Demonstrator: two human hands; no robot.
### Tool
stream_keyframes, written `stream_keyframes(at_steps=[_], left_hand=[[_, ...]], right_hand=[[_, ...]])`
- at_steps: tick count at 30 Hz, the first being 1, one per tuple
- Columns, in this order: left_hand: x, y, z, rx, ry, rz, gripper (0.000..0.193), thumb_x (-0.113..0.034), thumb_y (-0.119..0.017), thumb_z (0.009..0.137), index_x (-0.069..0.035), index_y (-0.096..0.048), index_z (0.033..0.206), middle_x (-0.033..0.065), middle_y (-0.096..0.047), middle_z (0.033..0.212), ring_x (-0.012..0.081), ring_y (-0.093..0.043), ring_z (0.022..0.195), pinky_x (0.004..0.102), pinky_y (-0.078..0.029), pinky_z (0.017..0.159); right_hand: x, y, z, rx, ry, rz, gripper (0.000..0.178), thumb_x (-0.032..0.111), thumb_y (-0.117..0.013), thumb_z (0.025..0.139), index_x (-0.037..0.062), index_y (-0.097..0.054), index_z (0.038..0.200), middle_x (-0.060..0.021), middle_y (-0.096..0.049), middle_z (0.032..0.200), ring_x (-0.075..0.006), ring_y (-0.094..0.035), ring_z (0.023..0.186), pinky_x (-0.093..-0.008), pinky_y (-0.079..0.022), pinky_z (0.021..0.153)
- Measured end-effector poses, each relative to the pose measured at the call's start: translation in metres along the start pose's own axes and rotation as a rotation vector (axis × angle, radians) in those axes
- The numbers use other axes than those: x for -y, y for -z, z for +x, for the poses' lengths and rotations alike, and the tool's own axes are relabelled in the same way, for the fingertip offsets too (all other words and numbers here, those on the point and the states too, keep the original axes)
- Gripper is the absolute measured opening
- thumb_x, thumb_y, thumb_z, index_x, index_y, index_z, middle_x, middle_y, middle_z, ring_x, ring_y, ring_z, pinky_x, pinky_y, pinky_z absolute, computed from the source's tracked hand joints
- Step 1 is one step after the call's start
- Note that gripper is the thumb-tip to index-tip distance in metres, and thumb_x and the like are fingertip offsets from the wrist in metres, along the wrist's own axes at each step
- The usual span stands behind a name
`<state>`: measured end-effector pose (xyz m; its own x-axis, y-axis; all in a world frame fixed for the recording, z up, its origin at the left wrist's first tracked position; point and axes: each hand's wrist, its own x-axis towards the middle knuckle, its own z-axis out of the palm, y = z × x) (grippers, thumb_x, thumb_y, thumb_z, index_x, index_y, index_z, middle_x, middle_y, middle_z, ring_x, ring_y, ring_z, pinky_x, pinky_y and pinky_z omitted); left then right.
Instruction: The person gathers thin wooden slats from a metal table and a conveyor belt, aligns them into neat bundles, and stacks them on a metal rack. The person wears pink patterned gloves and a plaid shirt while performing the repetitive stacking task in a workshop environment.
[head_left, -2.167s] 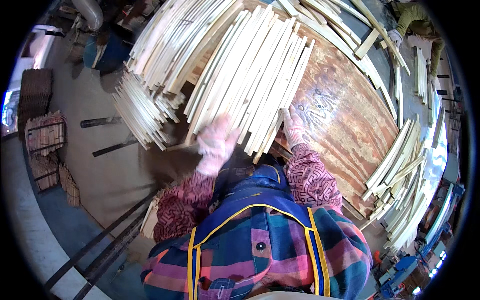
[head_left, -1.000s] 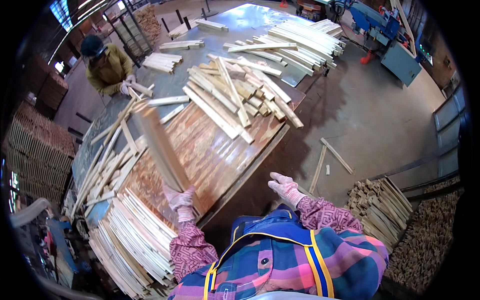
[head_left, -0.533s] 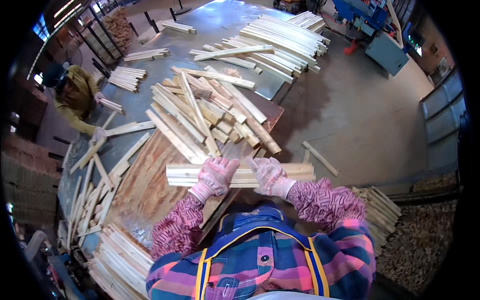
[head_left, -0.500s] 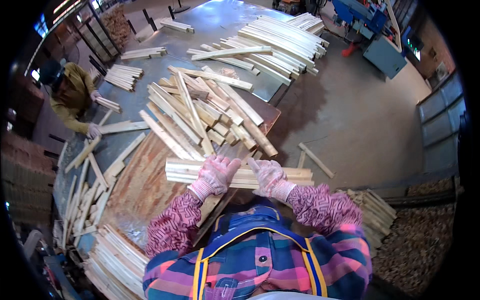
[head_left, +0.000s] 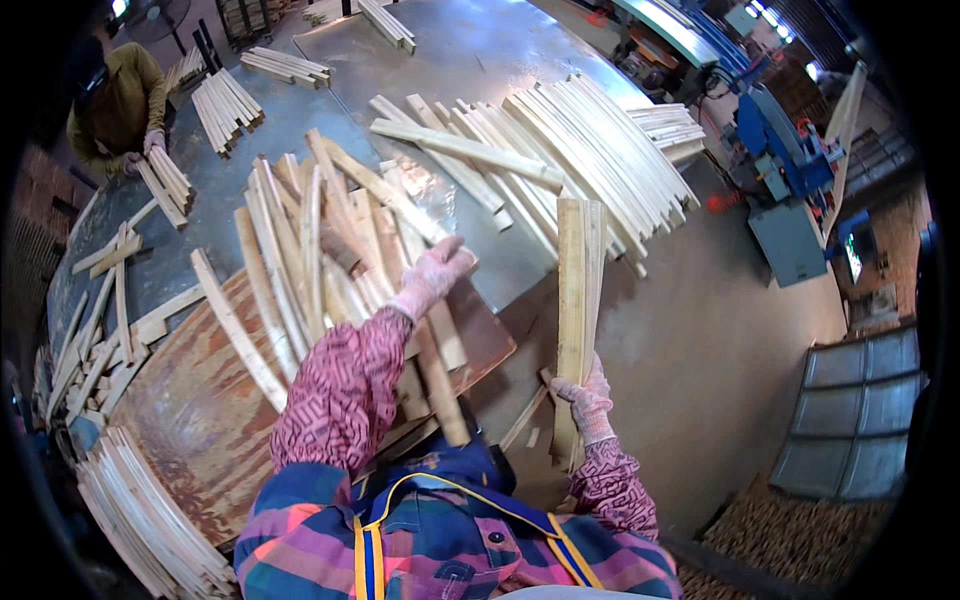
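In my gloved right hand (head_left: pixel 588 405) is a small bundle of pale wooden strips (head_left: pixel 575 290), gripped near its lower end and pointing away from me. My gloved left hand (head_left: pixel 432 280) reaches over the loose pile on the table, its fingers closed around the near end of a long wooden strip (head_left: pixel 385 195). Beneath and beside that hand lie several other wooden strips (head_left: pixel 275 260), crossing at different angles. My left fingertips are partly blurred.
The metal-topped table (head_left: pixel 420 65) carries neat rows of strips (head_left: pixel 590 160) at the far right. A worker (head_left: pixel 125 110) handles strips at the far left. Stacked strips (head_left: pixel 150 510) stand near left. Blue machinery (head_left: pixel 780 150) and a metal-framed panel (head_left: pixel 850 420) are on the right.
My right hand has swung the bundle from crosswise to pointing away, out to the right. My left hand has left the bundle and taken hold of a strip on the pile. The view has turned right.
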<state>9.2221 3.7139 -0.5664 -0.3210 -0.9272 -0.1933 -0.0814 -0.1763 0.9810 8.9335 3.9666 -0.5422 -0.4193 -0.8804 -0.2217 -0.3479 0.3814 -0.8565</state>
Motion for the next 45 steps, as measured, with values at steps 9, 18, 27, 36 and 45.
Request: stream_keyframes(at_steps=[9,18,27,36,45], left_hand=[[-0.001,-0.040,0.299,-0.585,0.394,-0.612,0.041,-0.029,-0.069,0.088,-0.006,-0.054,0.119,0.0121,-0.063,0.094,0.0228,-0.065,0.079,0.0371,-0.053,0.059],[-0.004,-0.011,0.230,-0.648,0.154,-0.416,0.043,-0.009,-0.070,0.076,-0.003,-0.058,0.116,0.0120,-0.065,0.095,0.0232,-0.062,0.080,0.0388,-0.051,0.064],[-0.009,0.021,0.223,-0.687,0.514,0.398,0.083,-0.030,-0.062,0.081,-0.011,-0.027,0.155,0.0268,-0.047,0.144,0.0408,-0.053,0.128,0.0445,-0.045,0.104],[-0.036,-0.034,0.260,-0.605,0.710,0.520,0.117,-0.023,-0.080,0.073,-0.012,-0.003,0.159,0.0269,-0.008,0.162,0.0373,-0.023,0.149,0.0415,-0.031,0.119],[0.006,0.022,0.149,-0.309,0.127,-1.173,0.070,0.001,-0.049,0.064,0.010,-0.046,0.134,0.0225,-0.065,0.108,0.0341,-0.068,0.086,0.0448,-0.062,0.080]], right_hand=[[0.060,0.079,0.157,0.306,-0.197,0.090,0.088,0.013,-0.081,0.061,0.0071,-0.049,0.143,-0.0051,-0.064,0.119,-0.0191,-0.061,0.107,-0.0332,-0.050,0.094],[0.141,0.064,0.284,0.447,-0.066,0.075,0.091,0.012,-0.076,0.065,0.0050,-0.041,0.149,-0.0098,-0.061,0.127,-0.0214,-0.059,0.112,-0.0329,-0.054,0.087],[0.230,-0.055,0.388,0.227,0.034,-1.097,0.095,0.046,-0.077,0.073,0.0038,-0.035,0.148,-0.0185,-0.044,0.143,-0.0317,-0.047,0.130,-0.0441,-0.045,0.103],[0.153,-0.066,0.395,0.018,0.522,-1.005,0.085,0.047,-0.070,0.083,0.0006,-0.037,0.146,-0.0206,-0.042,0.147,-0.0344,-0.039,0.139,-0.0469,-0.033,0.114],[0.118,-0.205,0.347,0.356,0.301,-1.108,0.082,0.053,-0.065,0.086,0.0099,-0.033,0.148,-0.0150,-0.054,0.138,-0.0355,-0.057,0.122,-0.0497,-0.053,0.092]])
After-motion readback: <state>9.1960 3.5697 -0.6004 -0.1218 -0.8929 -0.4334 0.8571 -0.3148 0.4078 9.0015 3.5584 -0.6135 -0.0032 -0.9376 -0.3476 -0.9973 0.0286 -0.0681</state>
